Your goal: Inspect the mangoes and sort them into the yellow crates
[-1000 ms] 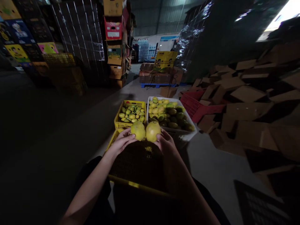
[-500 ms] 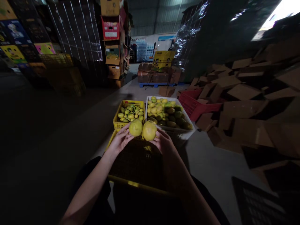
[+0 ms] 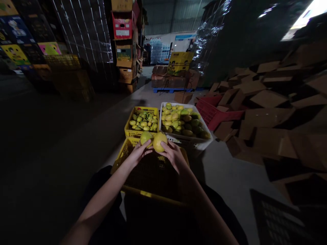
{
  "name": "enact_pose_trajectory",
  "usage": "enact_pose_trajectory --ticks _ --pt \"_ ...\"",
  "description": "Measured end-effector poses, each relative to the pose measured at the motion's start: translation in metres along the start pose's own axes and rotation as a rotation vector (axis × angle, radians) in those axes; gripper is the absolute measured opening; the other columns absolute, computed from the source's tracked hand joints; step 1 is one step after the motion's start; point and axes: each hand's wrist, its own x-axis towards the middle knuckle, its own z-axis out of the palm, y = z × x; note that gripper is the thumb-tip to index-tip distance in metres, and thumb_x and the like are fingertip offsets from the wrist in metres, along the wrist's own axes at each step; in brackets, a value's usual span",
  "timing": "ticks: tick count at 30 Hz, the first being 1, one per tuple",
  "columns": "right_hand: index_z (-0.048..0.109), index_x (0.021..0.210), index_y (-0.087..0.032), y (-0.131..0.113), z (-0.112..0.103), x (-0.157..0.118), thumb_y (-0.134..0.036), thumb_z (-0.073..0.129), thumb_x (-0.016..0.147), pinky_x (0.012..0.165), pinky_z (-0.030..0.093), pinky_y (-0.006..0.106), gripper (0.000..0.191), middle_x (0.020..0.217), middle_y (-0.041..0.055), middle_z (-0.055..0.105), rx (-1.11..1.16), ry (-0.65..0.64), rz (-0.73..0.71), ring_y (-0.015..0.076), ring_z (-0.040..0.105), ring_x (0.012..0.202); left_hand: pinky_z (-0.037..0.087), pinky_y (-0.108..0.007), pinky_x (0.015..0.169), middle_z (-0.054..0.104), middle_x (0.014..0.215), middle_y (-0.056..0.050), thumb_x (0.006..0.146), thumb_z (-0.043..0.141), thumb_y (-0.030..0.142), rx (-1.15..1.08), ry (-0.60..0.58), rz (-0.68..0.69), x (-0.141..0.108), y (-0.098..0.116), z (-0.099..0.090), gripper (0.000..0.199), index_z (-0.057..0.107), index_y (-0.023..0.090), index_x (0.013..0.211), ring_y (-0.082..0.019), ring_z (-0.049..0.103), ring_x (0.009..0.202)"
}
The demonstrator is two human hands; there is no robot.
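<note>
My left hand (image 3: 138, 152) is closed around a green-yellow fruit (image 3: 145, 137) that looks like a papaya. A yellower, rounded papaya (image 3: 160, 142) sits in my right hand (image 3: 174, 154), with the thumb pressed on its near side. Both fruits are held side by side above a yellow plastic crate (image 3: 146, 194), whose inside is dark. Beyond it stands a smaller-looking yellow crate (image 3: 128, 131) filled with green-yellow fruits (image 3: 143, 123). To its right, a white crate (image 3: 204, 144) holds larger fruits (image 3: 175, 116), partly in shadow.
A red crate (image 3: 213, 112) and a heap of cardboard boxes (image 3: 268, 119) lie on the right. Stacked cartons (image 3: 124, 51) rise at the back left. A blue pallet (image 3: 172, 90) carries boxes farther back. Grey floor (image 3: 224, 177) shows beside the white crate.
My hands have drawn the two fruits closer together. The right fruit has shifted left and turned, and my right thumb now lies across it. The view has tilted slightly.
</note>
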Motion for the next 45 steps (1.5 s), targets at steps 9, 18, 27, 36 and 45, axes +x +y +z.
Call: enact_pose_trajectory --ticks 9,18,27,36,45 --pt "0.069 0.088 -0.021 0.012 -0.007 -0.008 -0.036 0.082 0.059 0.077 0.057 0.039 0.035 0.092 0.0046 0.074 0.063 0.026 0.048 0.0242 0.07 0.086 0.049 -0.018 0.069 0.071 0.1 -0.005 0.068 0.08 0.028 0.006 0.024 -0.01 -0.007 0.005 -0.006 0.035 0.069 0.017 0.099 -0.012 0.064 0.084" --pt "0.066 0.09 -0.02 0.035 -0.02 -0.022 -0.028 0.072 0.068 0.082 0.055 0.032 0.024 0.09 0.0027 0.074 0.248 -0.023 0.078 0.0207 0.068 0.094 0.055 -0.025 0.077 0.071 0.095 -0.008 0.08 0.065 0.02 -0.157 -0.061 -0.104 -0.029 0.004 -0.023 0.019 0.065 0.013 0.098 -0.015 0.068 0.082" --pt "0.064 0.084 -0.018 0.035 -0.008 -0.02 -0.025 0.052 0.079 0.063 0.058 0.037 0.014 0.075 0.0064 0.073 0.421 0.007 0.251 0.0227 0.07 0.069 0.059 -0.031 0.062 0.071 0.095 -0.014 0.089 0.043 0.025 -0.282 -0.041 -0.245 -0.036 0.01 -0.03 0.041 0.051 0.011 0.126 -0.022 0.071 0.08" --pt "0.066 0.091 -0.021 0.037 0.005 -0.024 -0.04 0.051 0.088 0.051 0.052 0.025 0.024 0.083 0.0035 0.075 0.493 -0.011 0.252 0.0153 0.068 0.063 0.048 -0.019 0.039 0.067 0.067 -0.01 0.086 0.05 0.046 -0.337 -0.01 -0.27 -0.032 0.001 -0.028 0.042 0.062 0.008 0.103 -0.013 0.06 0.045" --pt "0.065 0.094 -0.025 0.04 0.01 -0.027 -0.048 0.056 0.085 0.065 0.056 0.03 0.026 0.091 0.001 0.073 0.406 0.048 0.131 0.0175 0.068 0.077 0.056 -0.029 0.078 0.071 0.091 -0.012 0.083 0.047 0.027 -0.792 0.035 -0.12 -0.027 -0.015 -0.015 0.026 0.065 0.012 0.093 -0.02 0.067 0.09"
